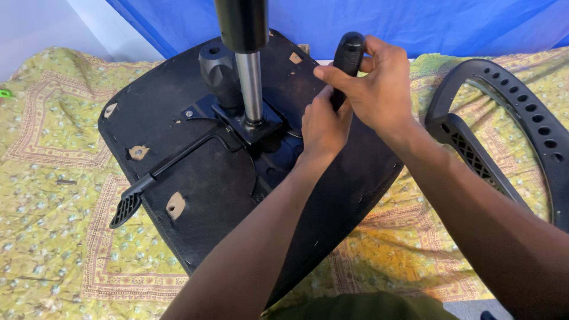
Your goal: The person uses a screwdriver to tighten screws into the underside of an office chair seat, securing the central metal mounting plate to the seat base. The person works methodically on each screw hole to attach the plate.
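Chair seat (195, 195), black, upside down on a yellow patterned cloth (53, 237). Gas cylinder (249, 83) upright at its centre plate; lever (169, 169) runs toward the left edge. Right hand (370, 83) closed around a black screwdriver handle (347, 56) standing over the seat's right side. Left hand (323, 127) pinches the tool just below. Black armrest (504, 118) lies apart, right.

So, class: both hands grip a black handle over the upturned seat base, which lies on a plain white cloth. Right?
Not quite. The head view shows the cloth is yellow and patterned; both hands do grip the handle over the seat base.
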